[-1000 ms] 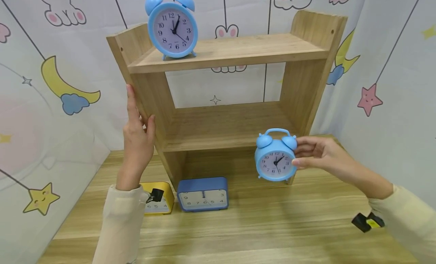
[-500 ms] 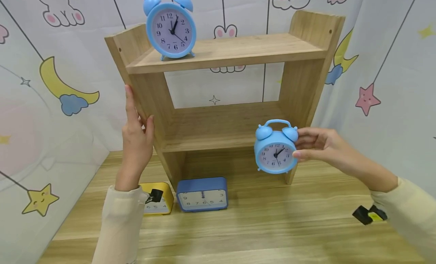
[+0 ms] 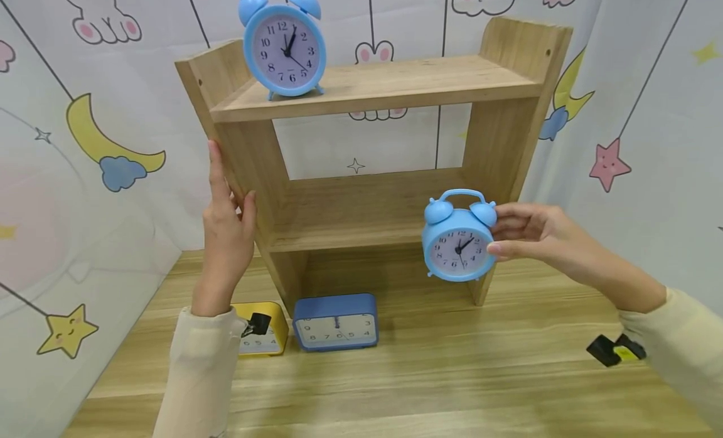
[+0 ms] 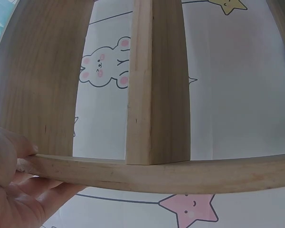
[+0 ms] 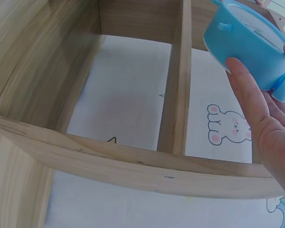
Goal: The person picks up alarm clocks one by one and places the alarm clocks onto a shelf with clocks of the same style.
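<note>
In the head view, my right hand (image 3: 525,231) holds a light blue twin-bell alarm clock (image 3: 459,253) by its right side, thumb at the front rim. The clock hangs in front of the middle shelf board, its face toward me. In the right wrist view, the fingers lie along the alarm clock's round blue body (image 5: 242,42). My left hand (image 3: 226,237) grips the left side panel of the wooden shelf (image 3: 254,155), with the thumb on one face and fingers on the other, as the left wrist view shows. A second light blue alarm clock (image 3: 287,52) stands on the top board's left end.
Under the shelf's left part, a blue rectangular clock (image 3: 336,322) stands on the wood-grain table (image 3: 429,388). A yellow clock (image 3: 277,325) beside it is partly covered by my left sleeve. A patterned white cloth (image 3: 649,99) surrounds the table.
My right hand has lifted the twin-bell alarm clock higher, from near the lower compartment up to the middle board's front. My left hand stays on the side panel.
</note>
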Demonstrator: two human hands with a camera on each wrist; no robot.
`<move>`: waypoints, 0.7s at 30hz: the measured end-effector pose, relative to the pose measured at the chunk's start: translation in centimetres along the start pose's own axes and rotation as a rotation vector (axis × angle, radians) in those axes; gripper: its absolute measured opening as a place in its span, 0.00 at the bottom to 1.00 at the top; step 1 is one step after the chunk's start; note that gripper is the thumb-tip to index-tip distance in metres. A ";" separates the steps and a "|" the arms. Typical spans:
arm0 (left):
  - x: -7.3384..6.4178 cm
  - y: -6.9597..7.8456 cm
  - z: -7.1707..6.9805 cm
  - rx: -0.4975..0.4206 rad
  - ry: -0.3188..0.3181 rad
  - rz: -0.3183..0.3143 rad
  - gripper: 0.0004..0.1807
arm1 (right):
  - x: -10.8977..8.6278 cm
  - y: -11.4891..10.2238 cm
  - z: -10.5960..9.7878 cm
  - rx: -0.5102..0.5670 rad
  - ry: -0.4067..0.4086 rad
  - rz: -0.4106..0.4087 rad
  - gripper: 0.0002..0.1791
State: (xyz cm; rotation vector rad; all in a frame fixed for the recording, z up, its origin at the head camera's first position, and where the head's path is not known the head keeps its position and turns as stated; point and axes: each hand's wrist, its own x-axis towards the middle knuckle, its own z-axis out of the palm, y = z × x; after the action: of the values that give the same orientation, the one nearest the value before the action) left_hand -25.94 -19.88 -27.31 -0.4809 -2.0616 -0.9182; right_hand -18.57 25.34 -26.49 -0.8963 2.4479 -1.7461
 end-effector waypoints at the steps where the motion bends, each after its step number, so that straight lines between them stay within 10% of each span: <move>1: 0.0 0.0 0.0 0.000 0.000 0.000 0.44 | 0.0 0.0 0.0 0.003 0.001 -0.001 0.21; 21: 0.0 0.0 0.0 0.015 -0.001 0.000 0.44 | 0.6 -1.0 0.0 0.038 0.008 -0.028 0.21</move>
State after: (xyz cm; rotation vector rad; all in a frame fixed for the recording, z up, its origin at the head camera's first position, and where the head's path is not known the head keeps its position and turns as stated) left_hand -25.97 -19.86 -27.28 -0.4740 -2.0683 -0.9015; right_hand -18.62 24.84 -25.42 -0.9261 2.4101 -1.8024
